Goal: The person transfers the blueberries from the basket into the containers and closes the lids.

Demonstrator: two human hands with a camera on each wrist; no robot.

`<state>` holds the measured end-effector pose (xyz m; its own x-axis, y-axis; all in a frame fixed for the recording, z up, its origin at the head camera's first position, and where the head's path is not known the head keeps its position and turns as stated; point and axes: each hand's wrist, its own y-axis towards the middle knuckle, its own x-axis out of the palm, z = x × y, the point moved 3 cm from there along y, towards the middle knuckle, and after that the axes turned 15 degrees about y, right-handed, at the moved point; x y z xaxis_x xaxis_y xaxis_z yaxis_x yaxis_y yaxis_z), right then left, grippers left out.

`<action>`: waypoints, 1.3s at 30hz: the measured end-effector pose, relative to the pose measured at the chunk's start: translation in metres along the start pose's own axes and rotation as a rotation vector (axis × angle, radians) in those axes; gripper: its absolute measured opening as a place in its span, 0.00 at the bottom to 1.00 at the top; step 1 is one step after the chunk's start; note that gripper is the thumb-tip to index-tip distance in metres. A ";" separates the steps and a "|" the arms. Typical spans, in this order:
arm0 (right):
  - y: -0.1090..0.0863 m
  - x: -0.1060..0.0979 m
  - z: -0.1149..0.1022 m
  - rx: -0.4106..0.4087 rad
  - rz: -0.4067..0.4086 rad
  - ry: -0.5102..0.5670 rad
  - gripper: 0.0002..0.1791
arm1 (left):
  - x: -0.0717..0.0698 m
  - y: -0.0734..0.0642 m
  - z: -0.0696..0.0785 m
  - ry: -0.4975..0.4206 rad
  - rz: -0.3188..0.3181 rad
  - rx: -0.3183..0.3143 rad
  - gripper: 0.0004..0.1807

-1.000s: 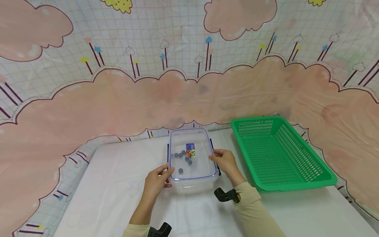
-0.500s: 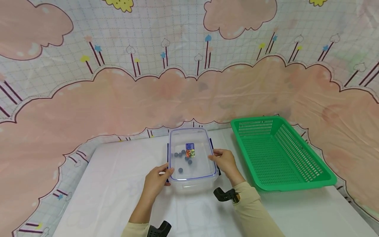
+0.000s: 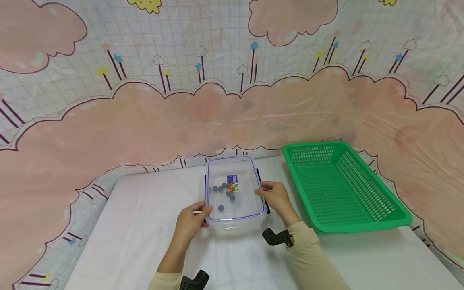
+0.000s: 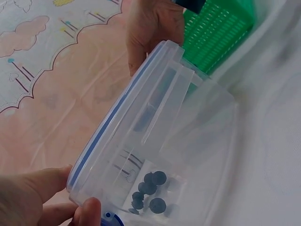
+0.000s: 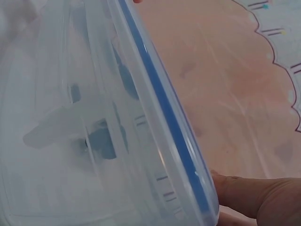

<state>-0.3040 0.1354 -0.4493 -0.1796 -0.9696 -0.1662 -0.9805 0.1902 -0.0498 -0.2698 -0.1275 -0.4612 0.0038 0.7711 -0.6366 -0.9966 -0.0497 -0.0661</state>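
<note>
A clear plastic food container [image 3: 237, 209] with a blue-rimmed lid [image 3: 246, 167] stands on the white table, a small label [image 3: 232, 183] on its lid. Several dark blueberries [image 3: 220, 208] lie inside, and they also show as blueberries [image 4: 157, 205] through the wall in the left wrist view. My left hand [image 3: 190, 219] pinches the near left corner, thumb on the lid's edge. At the right edge, my right hand [image 3: 275, 197] grips the lid's rim with the thumb on top; its other fingers are mostly hidden. Dark blue latches [image 3: 258, 174] run along the sides.
A green slotted plastic basket [image 3: 344, 189] stands to the right of the container, close to my right forearm. Behind the white table [image 3: 145, 225] hangs a patterned cloth [image 3: 203, 121]. Each wrist wears a black camera mount [image 3: 276, 237].
</note>
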 end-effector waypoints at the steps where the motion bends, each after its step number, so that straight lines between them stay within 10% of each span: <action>1: 0.000 0.000 0.000 -0.004 -0.001 -0.002 0.23 | 0.000 0.000 0.000 -0.006 -0.003 -0.002 0.26; 39: 0.002 -0.003 0.010 0.024 -0.017 -0.011 0.22 | 0.006 0.001 -0.011 -0.112 -0.040 -0.100 0.27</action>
<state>-0.3045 0.1399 -0.4587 -0.1621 -0.9710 -0.1759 -0.9812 0.1775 -0.0759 -0.2700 -0.1295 -0.4734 0.0287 0.8398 -0.5422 -0.9825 -0.0761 -0.1698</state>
